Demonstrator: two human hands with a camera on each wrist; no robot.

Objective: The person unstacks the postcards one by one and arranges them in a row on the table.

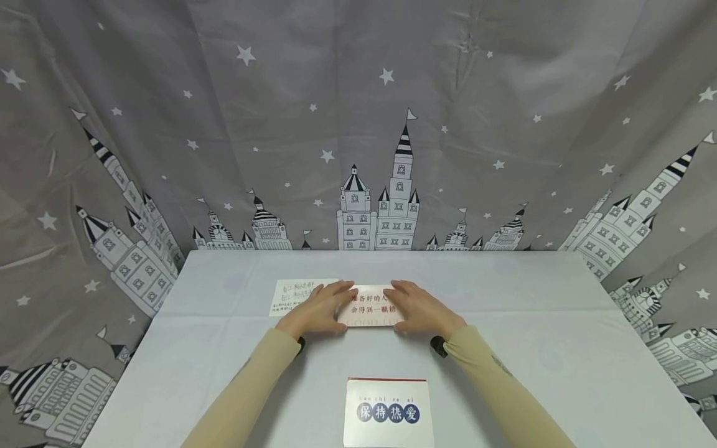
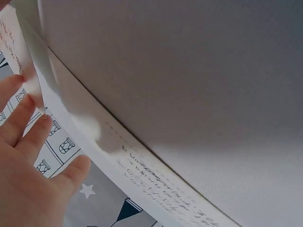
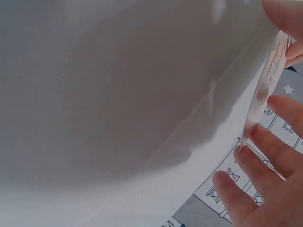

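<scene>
With left hand [image 1: 319, 309] and right hand [image 1: 427, 309] half-curled, pinching the pink card [image 1: 371, 307] by its ends, I'd log holding, next move likely needing even grip.

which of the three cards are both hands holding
The card with reddish printing, held between the left hand and right hand. The handwritten card and blue-circled card are in neither grip.

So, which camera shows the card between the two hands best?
The head view: it shows the card from its printed front, though both ends are partly hidden. The left wrist view has just a slanted part at the picture's edge, and the right wrist view a narrow, steeply angled strip.
</scene>
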